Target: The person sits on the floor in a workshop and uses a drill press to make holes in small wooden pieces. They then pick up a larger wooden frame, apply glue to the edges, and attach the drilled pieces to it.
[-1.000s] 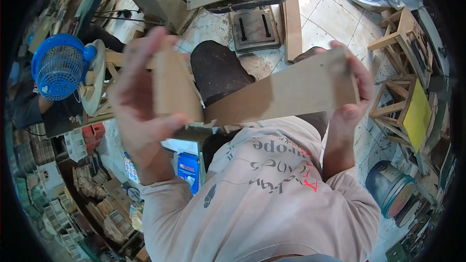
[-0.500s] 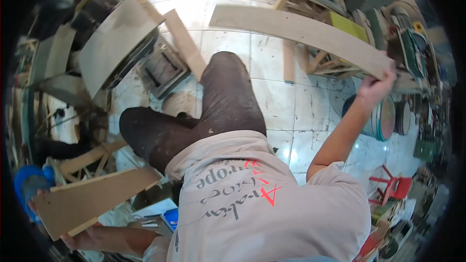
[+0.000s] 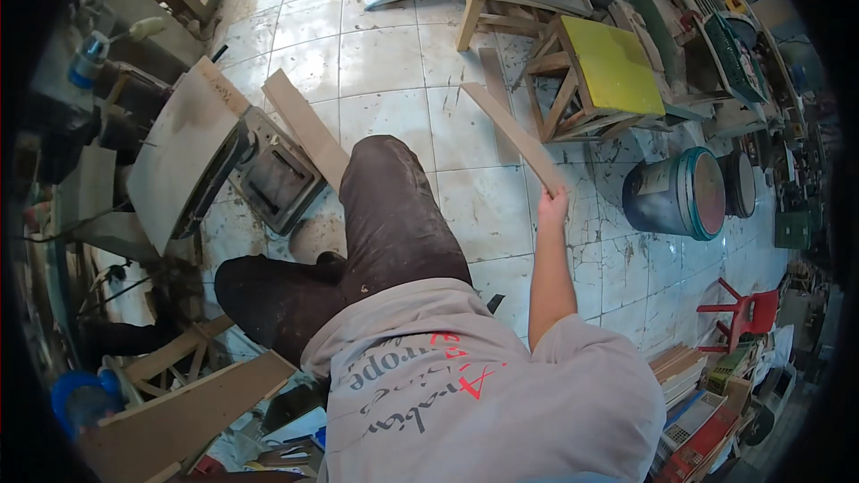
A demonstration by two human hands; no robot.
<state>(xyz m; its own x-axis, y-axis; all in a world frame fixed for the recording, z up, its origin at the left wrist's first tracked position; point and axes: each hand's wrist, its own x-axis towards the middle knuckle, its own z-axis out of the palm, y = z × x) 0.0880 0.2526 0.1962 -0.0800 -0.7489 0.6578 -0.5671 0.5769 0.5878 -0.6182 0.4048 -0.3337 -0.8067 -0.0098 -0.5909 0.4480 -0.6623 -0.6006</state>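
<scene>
My right hand [image 3: 552, 207] is stretched out to the right and grips one end of a long, narrow wooden plank [image 3: 510, 134]. The plank runs up and left from my fist, over the tiled floor [image 3: 394, 63] toward a wooden stool. A wider pale wooden board [image 3: 188, 416] lies slanted at the lower left beside my body. My left hand is hidden, and I cannot tell whether it holds that board. My raised knee in dark trousers [image 3: 394, 224] fills the middle, above my pale printed shirt [image 3: 465, 394].
A wooden stool with a yellow top [image 3: 613, 67] and a blue-green bucket [image 3: 676, 192] stand to the right. A red plastic chair [image 3: 747, 309] and stacked timber [image 3: 680, 367] are lower right. A metal machine [image 3: 273, 174], a leaning plank [image 3: 309, 125] and a curved panel [image 3: 174, 161] sit left.
The two pieces, held together in front of me a second ago, are now apart. The plank in my right hand has swung down to the right, and the wide board has dropped to the lower left.
</scene>
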